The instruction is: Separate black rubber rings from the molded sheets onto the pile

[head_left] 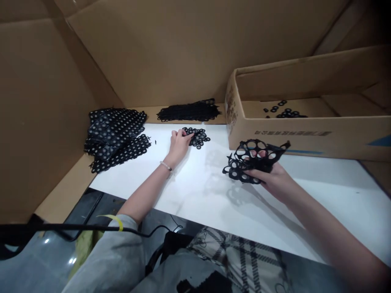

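My right hand point(271, 175) is closed around perforated black sheets point(252, 148), with their large round holes showing. It holds them raised in front of the cardboard box. My left hand point(179, 144) rests at the left edge of a small pile of black rings point(200, 138) on the white tabletop. Its thumb reaches over the rings, apart from the bent fingers, and the fingertips are partly hidden. I cannot see any ring lifted in it.
Black sheets dotted with pale round spots point(116, 134) are heaped at the left. A stack of black strips point(187, 111) lies along the back cardboard wall. The open cardboard box point(293, 134) at the right has several loose black rings point(288, 114) inside. A black cable point(134, 232) crosses the lower left.
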`<state>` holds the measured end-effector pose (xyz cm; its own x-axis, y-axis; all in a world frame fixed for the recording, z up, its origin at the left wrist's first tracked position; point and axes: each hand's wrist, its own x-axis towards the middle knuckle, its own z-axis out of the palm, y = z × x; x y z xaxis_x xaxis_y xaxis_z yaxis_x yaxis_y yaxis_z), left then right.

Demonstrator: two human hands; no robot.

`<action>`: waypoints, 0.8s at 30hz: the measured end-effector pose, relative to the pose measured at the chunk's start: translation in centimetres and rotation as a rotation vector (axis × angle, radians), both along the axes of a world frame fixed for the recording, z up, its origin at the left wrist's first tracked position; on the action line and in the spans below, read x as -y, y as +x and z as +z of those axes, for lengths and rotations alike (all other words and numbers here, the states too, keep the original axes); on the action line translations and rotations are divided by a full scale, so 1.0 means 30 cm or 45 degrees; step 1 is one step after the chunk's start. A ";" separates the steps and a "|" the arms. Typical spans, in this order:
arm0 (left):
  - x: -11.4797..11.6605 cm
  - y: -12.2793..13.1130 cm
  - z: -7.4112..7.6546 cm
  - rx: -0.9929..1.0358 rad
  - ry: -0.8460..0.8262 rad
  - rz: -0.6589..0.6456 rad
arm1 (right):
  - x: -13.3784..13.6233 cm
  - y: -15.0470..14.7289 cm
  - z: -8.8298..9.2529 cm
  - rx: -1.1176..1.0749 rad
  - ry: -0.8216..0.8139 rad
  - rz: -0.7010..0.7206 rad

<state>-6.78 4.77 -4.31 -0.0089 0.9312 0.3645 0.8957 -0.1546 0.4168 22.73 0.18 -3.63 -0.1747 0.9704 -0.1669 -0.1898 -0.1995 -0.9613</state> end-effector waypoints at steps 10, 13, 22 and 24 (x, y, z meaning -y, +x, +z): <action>0.137 0.171 0.115 0.239 -0.480 -0.772 | 0.010 -0.018 0.053 -0.064 0.004 0.001; 0.176 0.234 0.107 0.606 -0.889 -1.091 | 0.014 -0.025 0.049 -0.016 0.026 0.057; 0.142 0.229 0.037 1.477 -0.820 -0.380 | -0.037 0.054 0.073 0.291 0.101 -0.012; 0.134 0.220 0.038 1.511 -0.872 -0.368 | -0.031 0.101 0.089 0.373 0.080 -0.090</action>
<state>-0.16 0.76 -3.17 0.2329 0.9406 -0.2469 -0.0680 0.2690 0.9607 25.77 1.12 -0.97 -0.0598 0.9884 -0.1394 0.0859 -0.1340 -0.9873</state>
